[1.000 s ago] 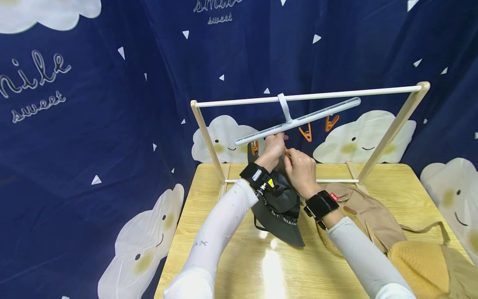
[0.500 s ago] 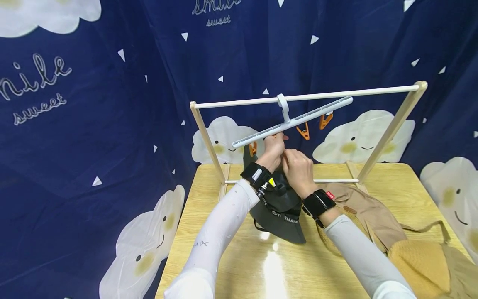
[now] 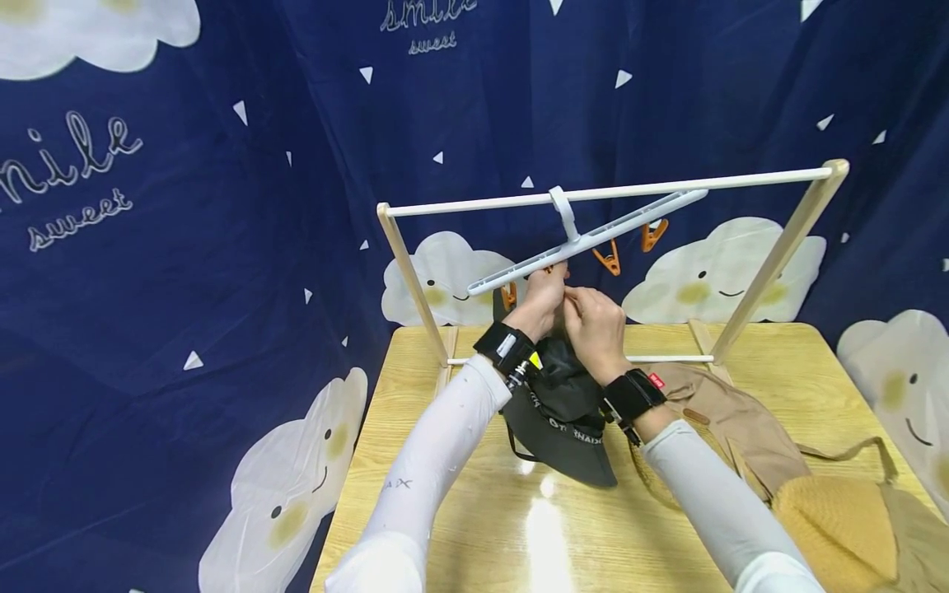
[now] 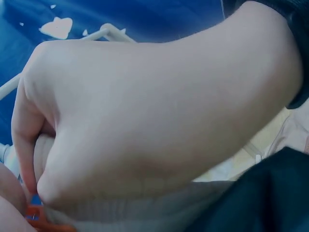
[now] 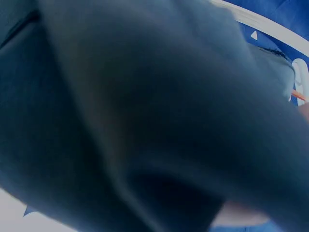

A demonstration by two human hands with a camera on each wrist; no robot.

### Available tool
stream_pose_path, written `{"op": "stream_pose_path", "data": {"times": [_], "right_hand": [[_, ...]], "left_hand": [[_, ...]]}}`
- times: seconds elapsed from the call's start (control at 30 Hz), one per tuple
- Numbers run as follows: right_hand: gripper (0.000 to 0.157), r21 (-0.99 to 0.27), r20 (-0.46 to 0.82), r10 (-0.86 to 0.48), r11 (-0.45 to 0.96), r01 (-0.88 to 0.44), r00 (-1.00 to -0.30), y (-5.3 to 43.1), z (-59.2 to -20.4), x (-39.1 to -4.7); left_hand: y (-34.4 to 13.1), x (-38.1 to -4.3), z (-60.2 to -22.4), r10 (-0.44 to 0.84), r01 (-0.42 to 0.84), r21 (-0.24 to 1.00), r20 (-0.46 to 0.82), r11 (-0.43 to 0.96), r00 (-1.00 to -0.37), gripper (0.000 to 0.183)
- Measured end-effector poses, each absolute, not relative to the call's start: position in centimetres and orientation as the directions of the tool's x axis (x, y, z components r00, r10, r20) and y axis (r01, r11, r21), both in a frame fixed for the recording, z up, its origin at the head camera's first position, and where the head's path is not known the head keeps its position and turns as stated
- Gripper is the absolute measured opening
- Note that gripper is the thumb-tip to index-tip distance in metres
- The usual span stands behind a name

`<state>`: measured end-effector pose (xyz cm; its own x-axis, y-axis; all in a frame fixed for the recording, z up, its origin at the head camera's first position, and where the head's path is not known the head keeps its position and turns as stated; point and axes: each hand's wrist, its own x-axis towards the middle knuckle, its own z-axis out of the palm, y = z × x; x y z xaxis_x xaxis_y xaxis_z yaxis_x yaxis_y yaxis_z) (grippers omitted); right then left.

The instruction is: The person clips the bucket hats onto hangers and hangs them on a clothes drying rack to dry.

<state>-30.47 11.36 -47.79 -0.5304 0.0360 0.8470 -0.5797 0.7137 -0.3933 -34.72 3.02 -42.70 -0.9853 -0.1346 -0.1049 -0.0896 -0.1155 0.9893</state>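
A dark grey bucket hat (image 3: 567, 453) with white lettering hangs below a light blue hanger (image 3: 630, 221). An orange clip (image 3: 508, 295) at the hanger's left end meets the hat's upper edge. My left hand (image 3: 544, 298) is curled under the hanger and pinches another orange clip (image 4: 48, 225), mostly hidden by the fingers. Close beside it, my right hand (image 3: 599, 329) pinches the hat's upper edge, fingertips near the left hand's. Dark hat fabric fills most of the right wrist view and covers that hand's fingers.
The hanger hooks over the white rail of a wooden rack (image 3: 778, 255) on the table (image 3: 474, 511). Two orange clips (image 3: 608, 259) hang on its right half. A tan cloth hat (image 3: 734, 412) and a yellow-tan woven piece (image 3: 834, 527) lie at the right.
The hands stay together under the hanger, with small shifts of the fingers. The hat and hanger sway slightly; the right hand has risen a little toward the clip.
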Motion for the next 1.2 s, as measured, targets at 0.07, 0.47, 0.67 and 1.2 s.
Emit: {"op": "stream_pose_path", "data": {"times": [0.07, 0.47, 0.67, 1.2], "right_hand": [[0.009, -0.408, 0.841, 0.048, 0.709, -0.574, -0.539, 11.4, -47.9, -30.5], [0.014, -0.458, 0.817, 0.063, 0.675, -0.578, -0.573, 11.6, -48.2, -30.6], [0.020, -0.472, 0.807, 0.046, 0.649, -0.597, -0.588, 12.1, -48.5, -30.1], [0.022, -0.777, 0.592, 0.160, 0.373, -0.507, -0.790, 14.5, -49.1, -29.3]], "left_hand": [[2.7, -34.7, -43.0, -0.096, -0.098, 0.988, -0.110, -0.119, -0.989, 0.031], [0.5, -35.1, -43.8, 0.125, -0.118, 0.989, -0.105, -0.095, -0.987, 0.030], [-0.3, -34.6, -43.6, 0.116, -0.099, 0.993, -0.092, -0.061, -0.989, 0.025], [-1.6, -33.5, -42.9, 0.117, -0.038, 0.997, -0.030, -0.067, -0.993, 0.011]]}}
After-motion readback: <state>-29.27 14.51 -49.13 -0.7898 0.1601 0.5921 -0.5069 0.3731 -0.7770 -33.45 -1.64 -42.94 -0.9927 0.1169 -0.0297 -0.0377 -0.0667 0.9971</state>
